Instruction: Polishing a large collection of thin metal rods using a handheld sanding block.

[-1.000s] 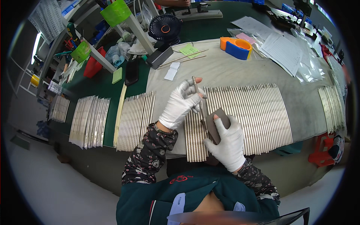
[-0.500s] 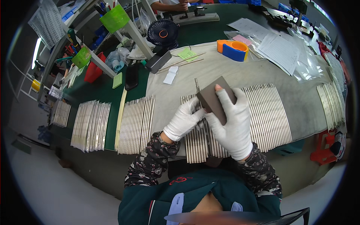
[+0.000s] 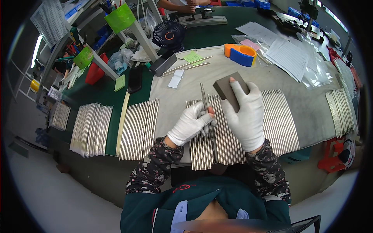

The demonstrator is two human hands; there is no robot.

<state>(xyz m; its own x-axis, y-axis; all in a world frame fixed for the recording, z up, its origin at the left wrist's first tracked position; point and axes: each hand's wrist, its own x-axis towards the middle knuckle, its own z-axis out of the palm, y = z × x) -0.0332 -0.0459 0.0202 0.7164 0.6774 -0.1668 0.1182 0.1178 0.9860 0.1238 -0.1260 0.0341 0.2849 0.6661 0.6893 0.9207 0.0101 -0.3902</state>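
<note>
My left hand [image 3: 191,123], in a white glove with bare fingertips, pinches a thin silvery metal rod [image 3: 203,94] whose far end sticks up past the fingers. My right hand [image 3: 245,115], gloved too, is closed round a grey-brown rectangular block [image 3: 229,87]. Block and rod are apart, the block to the right of the rod. Beneath both hands lies a row of metal rods [image 3: 230,145] side by side, partly covered by the gloves. More rods [image 3: 280,124] lie right of my right hand, and another row [image 3: 139,130] lies left of my left hand.
Bagged rods [image 3: 92,130] lie at the left, more rods [image 3: 341,112] at the far right. Farther back are a dark fan [image 3: 169,35], a grey box [image 3: 163,65], a phone [image 3: 135,79], an orange-and-blue tape dispenser [image 3: 241,54] and papers [image 3: 287,54]. Another person's hands [image 3: 189,6] show at the back.
My right hand has moved the block slightly right and away from the rod, uncovering more of it. My left hand still holds the rod in nearly the same place.
</note>
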